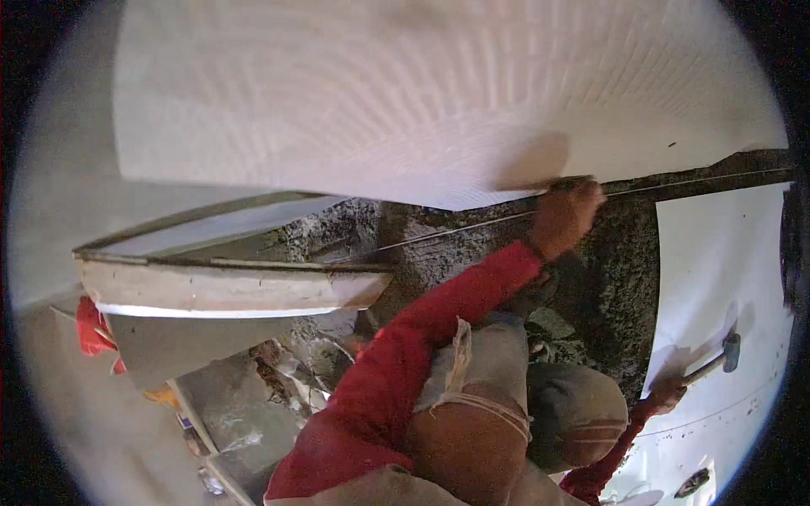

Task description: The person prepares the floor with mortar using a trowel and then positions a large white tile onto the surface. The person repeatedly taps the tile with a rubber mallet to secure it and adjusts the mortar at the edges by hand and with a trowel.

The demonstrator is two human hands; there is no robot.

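Observation:
My left hand (pixel 567 218) reaches up past the middle of the head view to the lower edge of a large, pale panel with wavy ridges (pixel 380 101). Its fingers are curled closed against that edge, close to a thin taut string (pixel 489 224); whatever is in them is hidden. At the lower right, my right hand (pixel 666 395) is wrapped round the pale handle of a mallet (pixel 731 352) with a grey-blue head. The mallet is over a smooth white tile (pixel 717 278), on which its shadow falls.
Dark, rough mortar (pixel 620 295) lies between panel and tile. A pale wooden board (pixel 228 285) stands to the left, with a red object (pixel 93 327) beyond it. My bent knees (pixel 472 438), one tied round with cord, fill the lower middle. A dark patch (pixel 693 482) is at the lower right.

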